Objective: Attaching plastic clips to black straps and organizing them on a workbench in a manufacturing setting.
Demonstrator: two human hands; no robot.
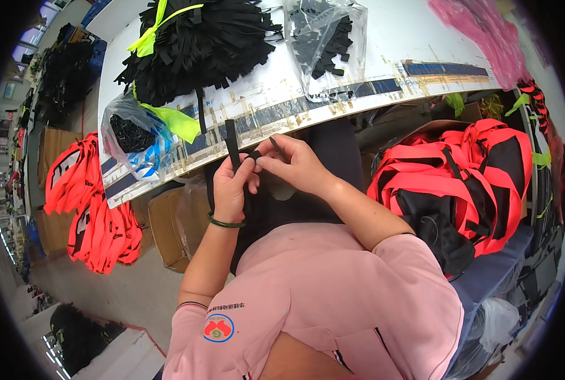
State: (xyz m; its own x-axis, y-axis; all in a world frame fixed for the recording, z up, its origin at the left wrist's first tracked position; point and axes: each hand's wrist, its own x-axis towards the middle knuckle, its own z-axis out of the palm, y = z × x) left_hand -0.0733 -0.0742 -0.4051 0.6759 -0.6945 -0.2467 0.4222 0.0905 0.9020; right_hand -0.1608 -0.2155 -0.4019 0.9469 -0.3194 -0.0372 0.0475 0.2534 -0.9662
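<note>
My left hand has its grip pressed together on a black strap, thumb and fingers pinching it just below where it stands upright above my fist. My right hand meets it from the side, fingertips pinching the same strap at a small folded loop between the two hands. What lies inside that fold is hidden by my fingers, and the strap's lower end disappears behind my left palm. The strap is narrow, flat and matt black, held over my lap just in front of the desk edge. On the desk a bundle of black strips is tied with a yellow-green ribbon, beside a clear bag of more black pieces. A heap of red-and-black straps sits to my right.
</note>
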